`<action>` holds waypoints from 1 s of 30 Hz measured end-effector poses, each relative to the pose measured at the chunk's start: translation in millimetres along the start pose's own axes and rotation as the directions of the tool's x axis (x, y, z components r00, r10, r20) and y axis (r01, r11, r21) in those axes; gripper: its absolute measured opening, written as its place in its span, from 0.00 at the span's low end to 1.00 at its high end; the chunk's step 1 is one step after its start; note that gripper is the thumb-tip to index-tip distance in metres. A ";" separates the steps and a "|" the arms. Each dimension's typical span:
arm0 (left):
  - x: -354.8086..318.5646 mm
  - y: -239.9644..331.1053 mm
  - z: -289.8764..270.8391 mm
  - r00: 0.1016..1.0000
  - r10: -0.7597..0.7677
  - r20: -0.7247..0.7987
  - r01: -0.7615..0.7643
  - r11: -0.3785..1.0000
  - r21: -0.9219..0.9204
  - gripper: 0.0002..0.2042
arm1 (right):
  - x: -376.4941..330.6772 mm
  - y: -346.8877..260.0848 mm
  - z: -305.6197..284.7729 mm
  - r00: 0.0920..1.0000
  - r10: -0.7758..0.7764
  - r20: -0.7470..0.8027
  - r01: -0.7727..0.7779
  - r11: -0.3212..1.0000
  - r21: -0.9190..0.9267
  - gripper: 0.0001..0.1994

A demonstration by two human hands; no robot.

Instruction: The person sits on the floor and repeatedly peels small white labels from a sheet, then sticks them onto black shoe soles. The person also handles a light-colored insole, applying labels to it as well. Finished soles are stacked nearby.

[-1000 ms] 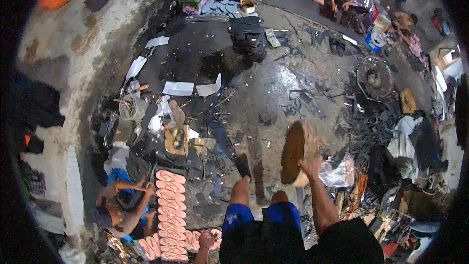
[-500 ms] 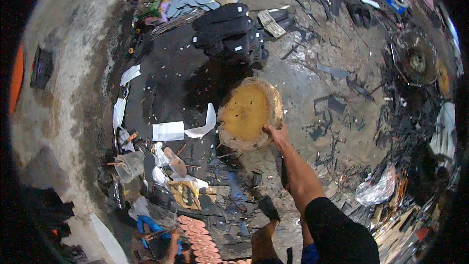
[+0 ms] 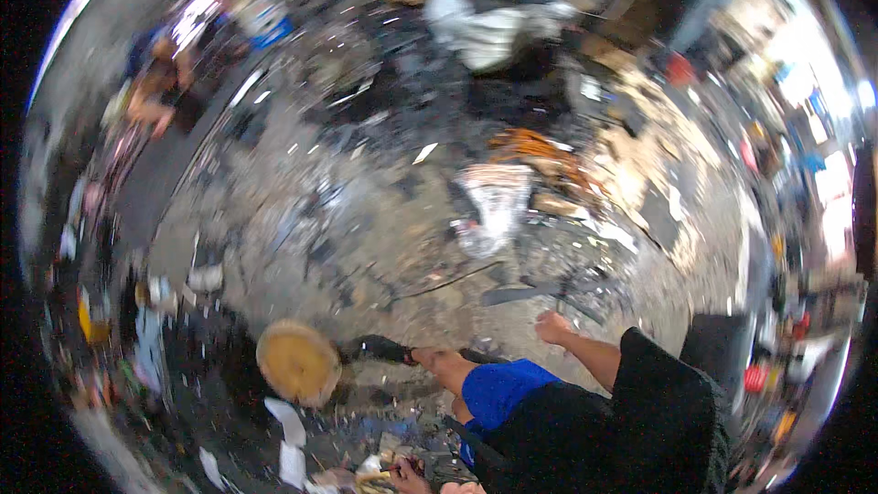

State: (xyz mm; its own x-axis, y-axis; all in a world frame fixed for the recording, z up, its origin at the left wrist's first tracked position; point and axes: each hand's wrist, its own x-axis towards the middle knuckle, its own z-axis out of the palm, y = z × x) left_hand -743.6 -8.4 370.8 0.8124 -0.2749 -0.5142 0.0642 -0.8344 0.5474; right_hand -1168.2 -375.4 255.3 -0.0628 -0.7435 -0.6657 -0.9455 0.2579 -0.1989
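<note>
My right hand [image 3: 551, 327] is held out over the littered floor, below a clear plastic bag [image 3: 494, 206]. Motion smears its fingers; it looks compact, and nothing can be made out in it. The nearest thing to it is a dark flat strip [image 3: 521, 295] on the floor. Well to the left of this hand stands a round block [image 3: 298, 363] with a tan, worn top, apart from it. My left hand is out of view.
Another person's hand [image 3: 409, 476] is at the lower edge, near pink soles [image 3: 462, 488]. White sheets [image 3: 291, 462] lie below the block. A white sack [image 3: 489, 41], orange scraps [image 3: 540, 154] and tan sheets [image 3: 654, 174] lie farther off. Dark scraps cover much of the floor.
The view has swung to the right, and the round block now shows at the lower left. My right hand has left the block's edge and is apart from it.
</note>
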 end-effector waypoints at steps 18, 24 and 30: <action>-377.8 595.3 290.9 -0.022 0.371 0.928 0.961 0.264 -0.083 0.13 | -178.3 434.7 9.8 0.900 0.410 -0.146 -0.214 0.709 0.671 0.20; -485.1 631.9 463.8 -0.013 0.320 0.947 0.917 0.382 -0.117 0.12 | -97.4 575.6 -54.4 0.920 0.389 -0.049 -0.067 0.280 0.958 0.20; -507.7 582.1 573.8 0.237 0.113 0.965 0.836 0.482 -0.261 0.12 | -10.9 565.1 -288.9 0.787 0.615 -0.051 -0.296 0.448 0.844 0.16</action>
State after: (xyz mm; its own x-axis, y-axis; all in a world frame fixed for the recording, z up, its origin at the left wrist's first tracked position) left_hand -1451.2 -628.8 571.7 -0.3599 -0.6202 -0.6970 0.8618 -0.5073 0.0065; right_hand -1794.1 -399.8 358.0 -0.6473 -0.4576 -0.6096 -0.1353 0.8560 -0.4989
